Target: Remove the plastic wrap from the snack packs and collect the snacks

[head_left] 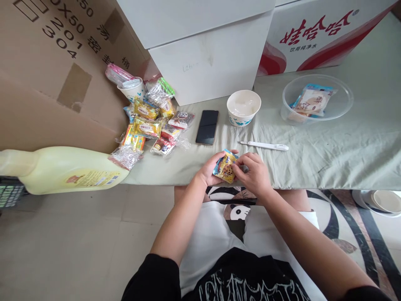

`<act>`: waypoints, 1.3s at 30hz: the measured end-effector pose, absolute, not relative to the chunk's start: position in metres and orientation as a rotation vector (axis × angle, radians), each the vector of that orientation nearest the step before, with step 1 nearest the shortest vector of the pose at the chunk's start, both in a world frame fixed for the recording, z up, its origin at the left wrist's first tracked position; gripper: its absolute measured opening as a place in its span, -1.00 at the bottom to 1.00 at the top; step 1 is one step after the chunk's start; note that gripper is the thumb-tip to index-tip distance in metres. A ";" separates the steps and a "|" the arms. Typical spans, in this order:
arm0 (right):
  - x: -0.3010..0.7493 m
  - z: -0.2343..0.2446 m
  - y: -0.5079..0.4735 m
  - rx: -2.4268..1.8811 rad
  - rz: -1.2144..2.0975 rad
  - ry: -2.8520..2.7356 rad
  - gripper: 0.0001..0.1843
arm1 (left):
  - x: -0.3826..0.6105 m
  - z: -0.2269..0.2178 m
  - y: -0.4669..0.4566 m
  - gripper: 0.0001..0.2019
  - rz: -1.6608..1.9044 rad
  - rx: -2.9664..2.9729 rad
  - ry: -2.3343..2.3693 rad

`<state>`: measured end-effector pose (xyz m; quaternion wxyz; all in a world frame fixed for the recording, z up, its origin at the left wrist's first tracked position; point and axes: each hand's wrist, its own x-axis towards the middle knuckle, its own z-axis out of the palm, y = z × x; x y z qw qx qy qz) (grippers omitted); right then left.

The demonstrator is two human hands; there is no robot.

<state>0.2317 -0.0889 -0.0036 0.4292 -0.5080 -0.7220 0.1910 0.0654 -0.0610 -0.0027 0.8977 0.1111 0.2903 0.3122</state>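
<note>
Both hands hold one small snack packet, blue and yellow, at the near edge of the cloth-covered table. My left hand grips its left side with curled fingers. My right hand pinches its right side. A white pen-shaped tool lies just beyond my hands. Farther back are a black phone and a white paper bowl.
A pile of wrapped snacks with a paper cup lies at the left by cardboard boxes. A clear plastic bowl at the right holds a packet. White and red boxes stand behind. A yellow bottle lies at the left.
</note>
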 end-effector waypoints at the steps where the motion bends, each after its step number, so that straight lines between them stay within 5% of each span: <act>1: 0.231 -0.003 -0.089 -1.266 0.478 -1.803 -0.77 | 0.066 -0.003 -0.061 -0.58 0.647 0.230 0.598; 17: 0.258 -0.008 -0.088 -1.304 0.668 -1.700 -0.67 | 0.066 0.000 -0.062 -0.62 0.644 0.200 0.576; 22: 0.256 -0.016 -0.087 -1.336 0.651 -1.724 -0.86 | 0.063 -0.003 -0.064 -0.34 0.594 0.334 0.569; 26: 0.256 -0.017 -0.085 -1.303 0.691 -1.686 -0.80 | 0.060 -0.004 -0.064 -0.13 0.536 0.327 0.514; 39: 0.243 0.002 -0.081 -1.191 0.660 -1.738 -0.86 | 0.065 0.005 -0.065 -0.34 0.632 0.278 0.567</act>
